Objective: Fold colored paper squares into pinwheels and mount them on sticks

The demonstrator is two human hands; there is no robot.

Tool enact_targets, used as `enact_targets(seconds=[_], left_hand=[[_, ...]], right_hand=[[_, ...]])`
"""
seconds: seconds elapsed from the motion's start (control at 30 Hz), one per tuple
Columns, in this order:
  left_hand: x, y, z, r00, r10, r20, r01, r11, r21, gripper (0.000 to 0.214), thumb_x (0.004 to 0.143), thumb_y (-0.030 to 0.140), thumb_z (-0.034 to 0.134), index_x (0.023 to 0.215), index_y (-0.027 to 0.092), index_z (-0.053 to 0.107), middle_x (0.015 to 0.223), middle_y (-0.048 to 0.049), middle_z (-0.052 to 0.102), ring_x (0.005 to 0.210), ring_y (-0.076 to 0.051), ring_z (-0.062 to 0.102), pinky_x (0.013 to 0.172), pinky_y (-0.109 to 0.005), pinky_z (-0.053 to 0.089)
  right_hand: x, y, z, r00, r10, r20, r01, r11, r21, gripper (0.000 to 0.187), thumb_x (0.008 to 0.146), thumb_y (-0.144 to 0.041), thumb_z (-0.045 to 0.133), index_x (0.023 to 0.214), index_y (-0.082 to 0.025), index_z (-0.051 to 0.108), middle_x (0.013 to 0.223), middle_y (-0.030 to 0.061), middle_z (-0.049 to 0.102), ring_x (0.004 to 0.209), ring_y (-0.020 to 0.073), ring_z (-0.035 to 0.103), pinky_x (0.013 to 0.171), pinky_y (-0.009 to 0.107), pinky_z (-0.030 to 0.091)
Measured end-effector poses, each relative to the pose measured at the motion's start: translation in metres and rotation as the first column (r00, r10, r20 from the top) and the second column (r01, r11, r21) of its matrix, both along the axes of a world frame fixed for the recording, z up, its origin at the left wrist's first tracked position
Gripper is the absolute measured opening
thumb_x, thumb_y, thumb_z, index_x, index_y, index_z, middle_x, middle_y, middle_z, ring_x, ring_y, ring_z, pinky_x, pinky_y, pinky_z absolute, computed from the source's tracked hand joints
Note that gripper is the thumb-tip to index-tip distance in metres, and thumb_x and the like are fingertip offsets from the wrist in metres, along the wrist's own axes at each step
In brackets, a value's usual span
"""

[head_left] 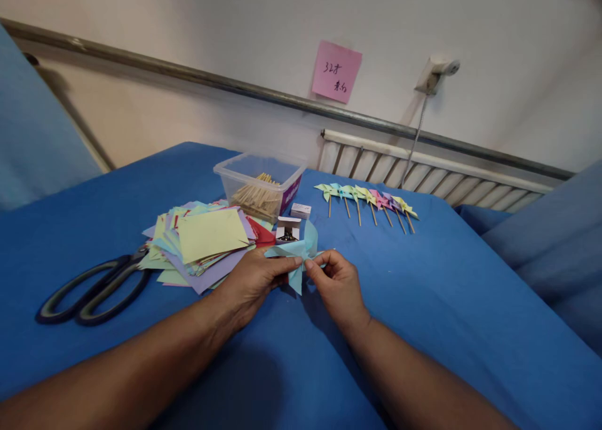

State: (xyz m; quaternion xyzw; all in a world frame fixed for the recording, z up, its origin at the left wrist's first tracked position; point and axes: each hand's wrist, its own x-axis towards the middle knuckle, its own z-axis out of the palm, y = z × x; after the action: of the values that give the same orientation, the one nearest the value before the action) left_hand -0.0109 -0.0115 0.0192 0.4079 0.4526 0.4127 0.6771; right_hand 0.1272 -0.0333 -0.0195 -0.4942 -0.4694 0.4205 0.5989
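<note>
A light blue paper pinwheel, partly folded, is held between both hands above the blue cloth. My left hand pinches its centre from the left, fingers closed on the paper. My right hand pinches the same centre from the right with thumb and forefinger. Just behind the pinwheel stands a small open box of pins. A second small box lies a little farther back.
A pile of coloured paper squares lies to the left, with black scissors beside it. A clear tub of wooden sticks stands behind. Several finished pinwheels on sticks lie in a row at right. A pink note hangs on the wall.
</note>
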Motion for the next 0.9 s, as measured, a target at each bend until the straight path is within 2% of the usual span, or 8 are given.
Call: enact_targets(seconds=[0.33, 0.63, 0.77, 0.9], left_hand=[[0.0001, -0.0005, -0.0031, 0.999, -0.032, -0.044, 0.034, 0.999, 0.042, 0.025, 0.066, 0.026, 0.074, 0.087, 0.013, 0.069, 0.078, -0.0048, 0.069, 0.069, -0.017, 0.062, 0.063, -0.029, 0.046], [0.0004, -0.0006, -0.0034, 0.999, -0.035, -0.025, 0.036, 0.999, 0.04, 0.018, 0.067, 0.023, 0.072, 0.082, 0.014, 0.068, 0.074, -0.0027, 0.067, 0.065, -0.016, 0.06, 0.064, -0.028, 0.046], [-0.0003, 0.0003, -0.0023, 1.0, -0.008, 0.001, 0.008, 1.0, 0.009, 0.015, 0.066, 0.021, 0.071, 0.08, 0.015, 0.067, 0.072, -0.002, 0.067, 0.066, -0.016, 0.06, 0.065, -0.029, 0.047], [-0.001, 0.0005, 0.0005, 0.998, -0.032, 0.058, 0.034, 0.999, -0.031, 0.02, 0.067, 0.021, 0.071, 0.086, 0.016, 0.07, 0.081, -0.0044, 0.071, 0.073, -0.019, 0.064, 0.072, -0.03, 0.049]], right_hand=[[-0.0012, -0.0006, 0.0018, 1.0, -0.009, 0.019, 0.009, 1.0, -0.014, 0.023, 0.071, -0.035, 0.069, 0.063, -0.018, 0.056, 0.06, -0.0041, 0.053, 0.049, 0.0076, 0.041, 0.047, 0.021, 0.034], [-0.0009, -0.0013, 0.0006, 1.0, 0.011, 0.021, -0.01, 0.999, -0.038, 0.023, 0.071, -0.035, 0.07, 0.065, -0.018, 0.055, 0.053, -0.0063, 0.048, 0.046, 0.0073, 0.037, 0.045, 0.021, 0.029], [-0.0001, -0.0012, -0.0029, 0.999, 0.023, -0.048, -0.026, 0.998, -0.054, 0.021, 0.071, -0.032, 0.072, 0.079, -0.019, 0.057, 0.052, -0.009, 0.046, 0.045, 0.007, 0.036, 0.045, 0.02, 0.029], [0.0022, 0.001, -0.0052, 0.985, -0.008, -0.174, 0.003, 1.0, -0.027, 0.04, 0.067, -0.029, 0.076, 0.101, -0.021, 0.055, 0.082, -0.0024, 0.062, 0.057, 0.0083, 0.051, 0.054, 0.022, 0.041]])
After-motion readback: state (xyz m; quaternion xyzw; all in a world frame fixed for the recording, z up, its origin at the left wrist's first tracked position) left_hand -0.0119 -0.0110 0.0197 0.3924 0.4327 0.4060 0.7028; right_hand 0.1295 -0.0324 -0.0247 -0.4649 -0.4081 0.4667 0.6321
